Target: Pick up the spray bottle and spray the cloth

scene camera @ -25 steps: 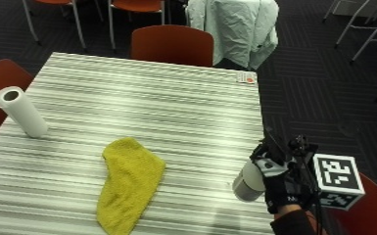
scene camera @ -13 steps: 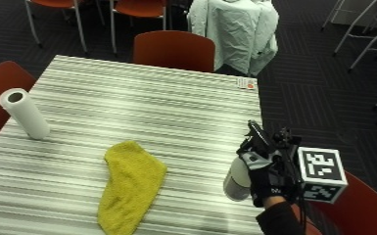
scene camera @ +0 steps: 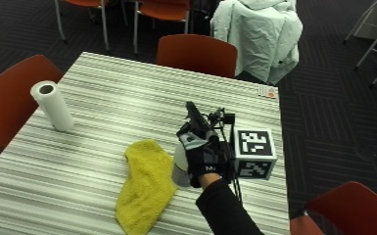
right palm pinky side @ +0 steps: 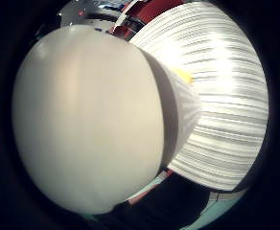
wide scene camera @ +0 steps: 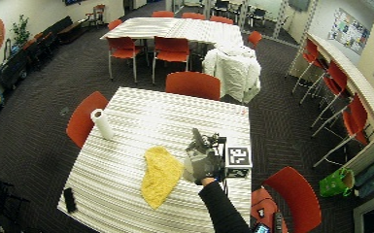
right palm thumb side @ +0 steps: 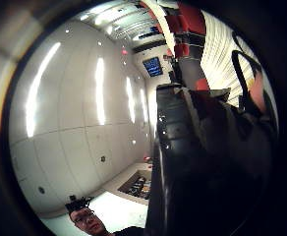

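My gloved right hand (scene camera: pixel 204 152) grips a spray bottle (scene camera: pixel 181 170) with a white body and a black spray head (scene camera: pixel 195 119), held roughly upright at the right side of the striped table (scene camera: pixel 109 93). The bottle's base is right beside the right edge of the yellow cloth (scene camera: pixel 144 186), which lies crumpled flat on the table. I cannot tell if the base touches the table. In the little finger side palm view the white bottle body (right palm pinky side: pixel 87 120) fills most of the picture, with a bit of the yellow cloth (right palm pinky side: pixel 184 75) beyond it. The black spray head (right palm thumb side: pixel 183 147) fills the thumb side palm view.
A paper towel roll (scene camera: pixel 52 105) stands upright near the table's left edge. A small card (scene camera: pixel 267 91) lies at the far right corner. Red chairs (scene camera: pixel 198 54) surround the table; one carries a pale jacket (scene camera: pixel 260 34). A dark flat object (wide scene camera: pixel 69 200) lies at the near left corner.
My hand has carried the spray bottle leftward across the table, from well right of the cloth to right beside its edge. The outside camera has shifted too.
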